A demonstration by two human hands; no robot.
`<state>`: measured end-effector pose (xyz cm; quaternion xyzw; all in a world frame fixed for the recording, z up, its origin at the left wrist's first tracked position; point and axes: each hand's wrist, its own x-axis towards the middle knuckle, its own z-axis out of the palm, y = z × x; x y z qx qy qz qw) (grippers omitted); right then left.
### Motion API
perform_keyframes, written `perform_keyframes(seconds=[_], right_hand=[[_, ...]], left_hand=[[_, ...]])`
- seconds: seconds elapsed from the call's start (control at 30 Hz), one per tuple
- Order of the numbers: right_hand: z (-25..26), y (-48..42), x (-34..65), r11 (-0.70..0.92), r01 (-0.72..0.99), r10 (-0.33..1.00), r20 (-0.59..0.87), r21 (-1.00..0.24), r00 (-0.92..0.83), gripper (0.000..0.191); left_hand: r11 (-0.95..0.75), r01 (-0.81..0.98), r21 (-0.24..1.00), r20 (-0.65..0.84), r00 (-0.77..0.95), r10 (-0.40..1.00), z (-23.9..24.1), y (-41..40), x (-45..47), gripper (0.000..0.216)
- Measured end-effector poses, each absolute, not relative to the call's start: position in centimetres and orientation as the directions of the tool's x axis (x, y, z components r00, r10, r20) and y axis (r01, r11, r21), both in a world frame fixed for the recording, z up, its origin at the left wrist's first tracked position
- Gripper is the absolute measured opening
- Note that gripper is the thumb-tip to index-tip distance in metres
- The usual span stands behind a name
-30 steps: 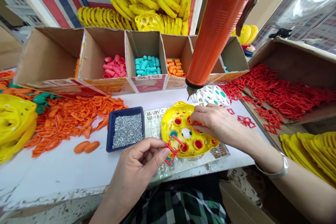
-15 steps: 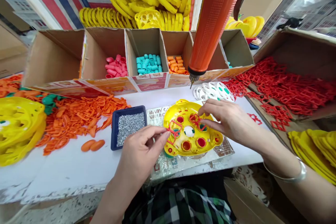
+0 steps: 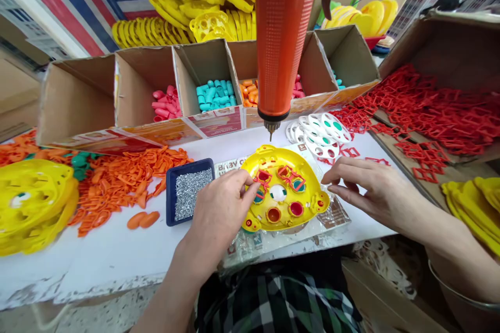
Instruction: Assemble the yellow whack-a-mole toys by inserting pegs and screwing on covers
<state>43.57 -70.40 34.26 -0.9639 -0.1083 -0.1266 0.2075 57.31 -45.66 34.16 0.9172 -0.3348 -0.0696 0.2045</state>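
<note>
Your left hand (image 3: 219, 213), fingers narrow on the yellow plastic toy base (image 3: 283, 222), grip unclear, your right hand (image 3: 371, 192) open wide, empty, just beside it

Only legible print: "BABY G…" in dark letters on the plastic packaging sheet (image 3: 229, 167), rest hidden under the yellow toy base (image 3: 308, 166).

Yellow plastic toy base (image 3: 284, 203), lying flat
Red square frames (image 3: 284, 171) sit over three round openings; the other openings show red rims.
</note>
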Motion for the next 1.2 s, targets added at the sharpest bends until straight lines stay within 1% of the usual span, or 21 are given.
perform_keyframes(seconds=[0.07, 0.2, 0.33, 0.57, 0.67, 0.83, 0.97, 1.07, 1.2], right_hand=[[34.1, -70.7, 43.1, -0.884, 0.250, 0.138, 0.290, -0.395, 0.947, 0.006], [34.1, -71.2, 42.1, -0.869, 0.209, 0.089, 0.274, -0.448, 0.958, 0.008], [33.8, -71.5, 41.2, -0.855, 0.155, 0.034, 0.244, -0.495, 0.969, 0.009], [33.2, -71.6, 40.3, -0.836, 0.122, -0.013, 0.241, -0.536, 0.970, 0.010], [33.1, -71.7, 40.2, -0.830, 0.119, -0.019, 0.239, -0.545, 0.971, 0.010], [32.8, -71.7, 40.1, -0.824, 0.124, -0.009, 0.231, -0.553, 0.973, 0.009], [32.7, -71.7, 40.0, -0.816, 0.113, -0.022, 0.225, -0.567, 0.974, 0.009], [32.6, -71.9, 39.6, -0.802, 0.077, -0.068, 0.220, -0.593, 0.973, 0.009], [32.2, -72.9, 38.6, -0.810, 0.028, -0.153, 0.257, -0.585, 0.954, 0.009]], left_hand=[[-0.690, -0.576, 0.438, 0.006, 0.769, -0.639, 34.2, -45.7, 57.5, 0.018], [-0.658, -0.603, 0.451, 0.023, 0.745, -0.667, 34.2, -45.7, 57.8, 0.021], [-0.653, -0.606, 0.455, 0.005, 0.735, -0.678, 34.3, -45.8, 58.2, 0.021], [-0.622, -0.563, 0.544, 0.018, 0.749, -0.663, 35.0, -45.2, 58.8, 0.020], [-0.617, -0.590, 0.520, 0.015, 0.729, -0.684, 35.0, -45.2, 58.8, 0.020], [-0.661, -0.607, 0.441, -0.044, 0.721, -0.692, 34.9, -45.8, 58.6, 0.018], [-0.646, -0.612, 0.456, -0.018, 0.719, -0.694, 35.3, -45.9, 58.5, 0.019], [-0.652, -0.601, 0.463, 0.001, 0.736, -0.677, 35.4, -45.9, 58.4, 0.020], [-0.652, -0.620, 0.437, -0.051, 0.706, -0.706, 35.1, -46.0, 58.4, 0.021]])
